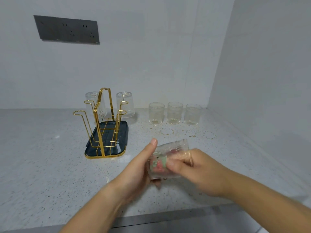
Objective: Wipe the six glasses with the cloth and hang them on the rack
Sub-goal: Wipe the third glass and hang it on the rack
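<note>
The person stands at the speckled bench point(42, 157) with both hands together over it, just in front of the rack. The left hand point(139, 165) grips the held glass point(175, 148) from the left side. Its palm is cupped round the wall, the thumb is stretched straight up along it, and the fingers are wrapped underneath. The glass is off the bench and tipped over on a slant.

The right hand point(193, 169) is bunched up against the other side of the glass with its fingers curled tight. Its thumb is pressed flat on the outside of the glass. A red-and-green patterned cloth point(159, 165) shows through the glass wall, wadded up inside it, and the right hand appears to be pinching it. That hand is blurred, so I can't tell how far the fingers reach in.

The gold wire rack point(102, 123) stands to the left on its dark tray point(121, 132). Two hung glasses sit upside down on the far prongs, one on the left point(95, 105) and one on the right point(125, 104). The nearer prongs carry nothing.

To the right of the rack, three upright glasses stand in a row near the back wall, close together but not touching: left point(156, 113), middle point(175, 112) and right point(192, 114). Brownish specks and a faint ring point(166, 132) mark the bench in front of them. A dark socket panel point(67, 30) is fixed on the wall above.
</note>
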Available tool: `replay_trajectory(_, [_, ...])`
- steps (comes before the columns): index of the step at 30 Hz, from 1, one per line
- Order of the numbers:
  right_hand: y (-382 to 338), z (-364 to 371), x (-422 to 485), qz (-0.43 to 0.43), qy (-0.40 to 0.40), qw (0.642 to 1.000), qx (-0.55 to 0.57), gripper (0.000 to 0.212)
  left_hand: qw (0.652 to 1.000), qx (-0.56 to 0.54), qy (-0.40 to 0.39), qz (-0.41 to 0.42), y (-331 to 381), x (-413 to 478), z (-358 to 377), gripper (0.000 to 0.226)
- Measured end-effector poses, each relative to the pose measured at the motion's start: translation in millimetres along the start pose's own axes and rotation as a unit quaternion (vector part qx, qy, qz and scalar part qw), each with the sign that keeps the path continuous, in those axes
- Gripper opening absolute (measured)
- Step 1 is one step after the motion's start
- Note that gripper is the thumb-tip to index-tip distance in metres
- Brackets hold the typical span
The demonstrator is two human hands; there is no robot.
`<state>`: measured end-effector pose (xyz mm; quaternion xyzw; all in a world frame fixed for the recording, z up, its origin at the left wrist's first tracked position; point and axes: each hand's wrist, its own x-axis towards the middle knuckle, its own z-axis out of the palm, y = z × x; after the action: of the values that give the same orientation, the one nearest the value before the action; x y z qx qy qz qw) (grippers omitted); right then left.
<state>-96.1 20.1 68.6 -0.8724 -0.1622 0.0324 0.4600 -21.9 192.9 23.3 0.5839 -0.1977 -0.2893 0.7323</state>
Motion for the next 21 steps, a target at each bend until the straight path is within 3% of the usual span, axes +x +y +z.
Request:
replay_trajectory(2, [-1,0,5,0.061,0.058,0.988,0.128,0.035,0.998,0.044,0.027,0.047,-2,-4,3,0.081])
replay_trajectory(4, [-1,0,10,0.109,0.089,0.965,0.221,0.043,0.992,0.069,0.037,0.095,-5,-9,7,0.054])
replay_trajectory(6, [-2,4,8,0.104,0.072,0.969,0.214,0.050,0.988,0.070,0.079,0.116,-5,-8,11,0.046])
replay_trajectory(8, [-5,8,4,0.032,0.044,0.991,0.123,0.040,0.989,0.028,0.106,0.096,-2,-4,10,0.063])
replay_trajectory(10, [-8,8,0,-0.053,0.018,0.995,-0.078,0.031,0.994,-0.060,0.085,0.033,2,0,8,0.075])
replay_trajectory(12, [-5,3,-3,-0.115,-0.002,0.946,-0.303,0.033,0.991,-0.122,0.030,-0.043,6,-1,5,0.061])
replay_trajectory(14, [-1,-4,-6,-0.149,-0.011,0.908,-0.391,0.020,0.987,-0.119,-0.033,-0.108,12,-5,3,0.049])
replay_trajectory(16, [4,-6,-9,-0.143,-0.017,0.913,-0.381,0.022,0.987,-0.064,-0.085,-0.120,14,-7,-2,0.059])
replay_trajectory(18, [8,-6,-8,-0.120,-0.003,0.942,-0.314,0.030,0.989,-0.025,-0.111,-0.089,15,-5,-2,0.070])
replay_trajectory(21, [3,-4,-5,-0.050,0.009,0.996,-0.069,0.027,0.999,0.013,-0.045,-0.006,9,2,3,0.080])
